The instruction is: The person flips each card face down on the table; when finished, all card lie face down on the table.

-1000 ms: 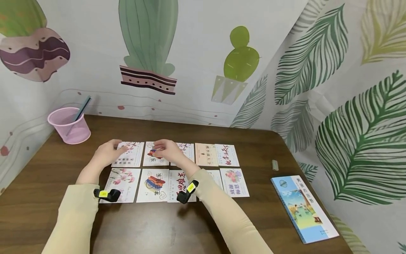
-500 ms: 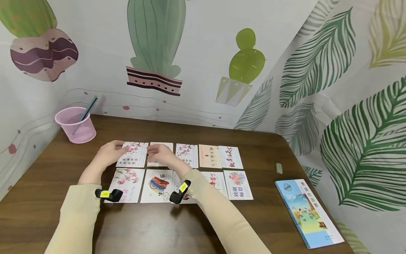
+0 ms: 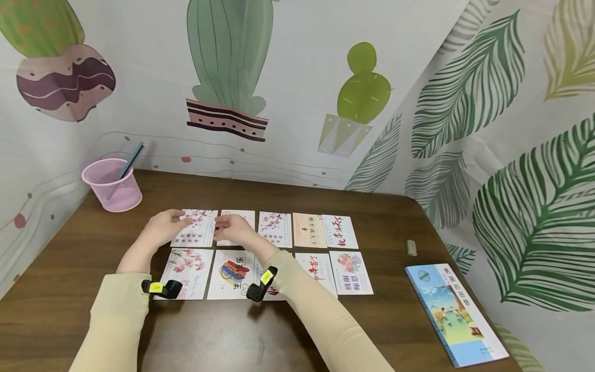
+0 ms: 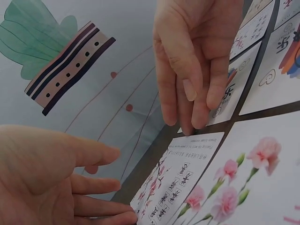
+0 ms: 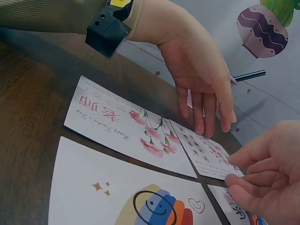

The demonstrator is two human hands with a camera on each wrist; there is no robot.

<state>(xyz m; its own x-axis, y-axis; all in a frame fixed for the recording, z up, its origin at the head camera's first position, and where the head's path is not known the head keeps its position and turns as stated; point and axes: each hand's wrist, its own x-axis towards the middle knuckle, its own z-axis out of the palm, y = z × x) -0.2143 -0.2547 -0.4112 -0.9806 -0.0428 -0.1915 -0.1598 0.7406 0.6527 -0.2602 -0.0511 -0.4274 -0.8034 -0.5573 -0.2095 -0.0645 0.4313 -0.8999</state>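
Two rows of printed cards lie on the table. At the left end of the back row is a card with pink blossom branches (image 3: 197,235). My left hand (image 3: 160,230) is at its left edge, fingers extended and fingertips right at the card in the left wrist view. My right hand (image 3: 236,230) hangs over the neighbouring card (image 3: 250,219) and partly hides it. Its fingertips point down close to the blossom card's right edge, fingers loosely straight. In front lie a carnation card (image 4: 262,154) and a smiley-face card (image 5: 122,187).
A pink mesh pen cup (image 3: 113,186) with pens stands at the back left. A blue-and-white book (image 3: 457,315) lies at the right, with a small eraser-like block (image 3: 411,248) behind it. A patterned cloth (image 3: 297,77) hangs behind the table (image 3: 209,336).
My right hand has moved left, from over the second back-row card to the blossom card's right edge. The left hand stays at the left edge. The head view has shifted slightly.
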